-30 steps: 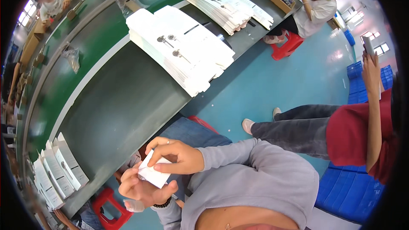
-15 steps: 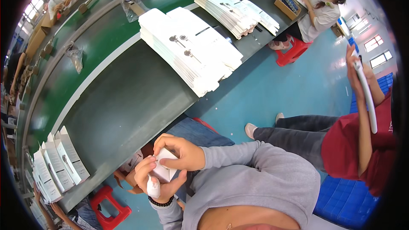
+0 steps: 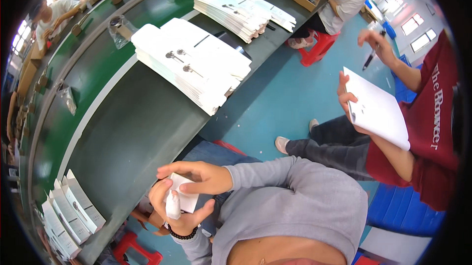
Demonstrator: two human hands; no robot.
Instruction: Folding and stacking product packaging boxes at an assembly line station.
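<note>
A small white box point(image 3: 187, 199) is between my two hands, above my lap by the table edge. My left hand point(image 3: 183, 223), with a black beaded bracelet at the wrist, curls its fingers round the box from the near side. One of its fingers has a white wrapping point(image 3: 173, 206). My right hand point(image 3: 212, 178) comes in from the right in a grey sleeve, with its thumb on the box's face and its fingers over the far side. My hands partly hide the box.
Flat printed cartons point(image 3: 191, 63) lie stacked on the dark table point(image 3: 132, 112); a second stack point(image 3: 233, 12) is behind. Open cartons point(image 3: 73, 211) stand at the left. A person in red point(image 3: 418, 152) with paper point(image 3: 376, 108) and pen stands at the right. Red stools are below.
My view has shifted, so the table's things sit further left. The box has turned slightly in my hands. The person in red has turned the paper face-up and lifted a pen in the other hand.
</note>
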